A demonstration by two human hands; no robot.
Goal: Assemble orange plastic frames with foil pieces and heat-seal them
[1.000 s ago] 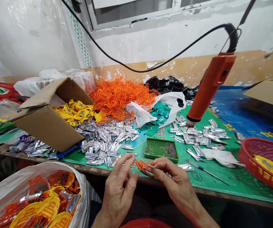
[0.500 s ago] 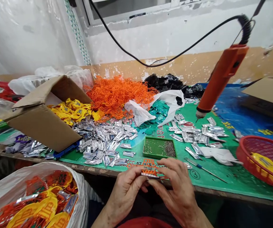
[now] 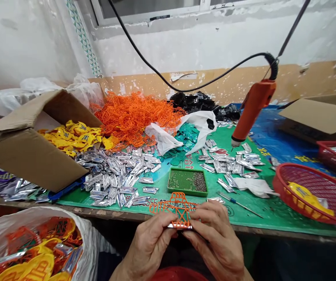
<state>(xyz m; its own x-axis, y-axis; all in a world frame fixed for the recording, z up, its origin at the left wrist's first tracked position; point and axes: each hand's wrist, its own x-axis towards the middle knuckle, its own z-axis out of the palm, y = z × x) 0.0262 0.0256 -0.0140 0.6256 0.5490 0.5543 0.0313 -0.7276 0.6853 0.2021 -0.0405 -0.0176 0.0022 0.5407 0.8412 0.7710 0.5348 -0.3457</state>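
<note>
Between my two hands, just off the table's front edge, is an orange openwork plastic frame (image 3: 182, 212) with a shiny silver strip along its near edge. My left hand (image 3: 152, 240) pinches its left side between thumb and fingers. On the right side, my right hand (image 3: 216, 236) grips it the same way. Fingers cover both ends of the piece. Beyond my hands stands a green tray (image 3: 182, 182) of small metal screws (image 3: 199, 182). An orange electric screwdriver (image 3: 252, 111) hangs from its cord to the right, clear of both hands.
A tipped cardboard box (image 3: 33, 156) spills yellow parts (image 3: 77, 136). Behind lie orange frames (image 3: 135, 117); silver pieces (image 3: 112, 177) spread left. A hand screwdriver (image 3: 241, 204) and red basket (image 3: 290, 169) are at right. A white sack (image 3: 89, 238) of assembled pieces stands below left.
The frame has turned in my hands, so more of its orange lattice shows. My view has shifted rightward. The hanging electric screwdriver has swung and sits more upright.
</note>
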